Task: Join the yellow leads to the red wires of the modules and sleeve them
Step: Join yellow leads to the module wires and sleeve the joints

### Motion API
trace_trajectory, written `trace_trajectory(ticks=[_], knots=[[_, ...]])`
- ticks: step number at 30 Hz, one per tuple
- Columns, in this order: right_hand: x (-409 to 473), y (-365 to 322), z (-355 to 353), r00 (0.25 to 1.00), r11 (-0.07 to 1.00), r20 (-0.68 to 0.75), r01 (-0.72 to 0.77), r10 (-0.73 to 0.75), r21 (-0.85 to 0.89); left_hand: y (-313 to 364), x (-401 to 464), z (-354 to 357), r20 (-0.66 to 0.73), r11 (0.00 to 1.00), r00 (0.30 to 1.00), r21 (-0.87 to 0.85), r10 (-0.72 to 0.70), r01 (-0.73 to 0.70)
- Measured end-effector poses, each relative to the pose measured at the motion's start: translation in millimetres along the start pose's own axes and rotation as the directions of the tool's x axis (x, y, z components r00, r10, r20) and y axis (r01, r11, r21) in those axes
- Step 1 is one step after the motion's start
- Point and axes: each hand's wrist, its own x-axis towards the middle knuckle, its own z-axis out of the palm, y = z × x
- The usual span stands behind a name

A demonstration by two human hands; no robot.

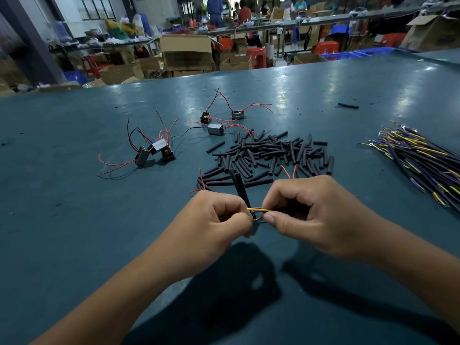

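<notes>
My left hand (pixel 219 217) and my right hand (pixel 303 210) meet above the green table (pixel 74 220), fingers curled, pinching the same small joint of wires. A yellow lead (pixel 258 209) with a blue strand beside it runs between the fingertips. A black sleeve (pixel 241 188) stands up from the joint, tilted away from me. Thin red wires (pixel 286 170) poke out behind both hands. The module in my hands is hidden. A pile of black sleeves (pixel 271 153) lies just beyond.
Three small modules (pixel 156 149) with red and black wires sit at the left, three more modules (pixel 216 120) farther back. A bundle of yellow, purple and black leads (pixel 420 163) lies at the right. One stray sleeve (pixel 348 105) lies far right. Boxes and people fill the background.
</notes>
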Motion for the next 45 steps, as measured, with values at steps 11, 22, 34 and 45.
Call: trace_trajectory(ticks=[11,22,34,45], knots=[[3,-7,-1,0.979,0.932,-0.034,-0.18,0.201,0.316,2,-2,5,-0.194,0.889,0.899,0.329,0.393,-0.318],[5,-15,0,0.951,0.836,-0.015,-0.264,0.309,0.481,-5,2,7,-0.101,0.604,0.744,0.659,0.661,-0.447],[-2,-7,-5,0.989,0.984,-0.142,-0.019,0.044,0.179,4,2,12,0.378,0.549,0.915,-0.739,-0.142,0.39],[-3,-8,-4,0.99,0.999,-0.135,0.05,-0.048,0.014,5,0,15,0.208,0.708,0.966,-0.659,-0.153,0.254]])
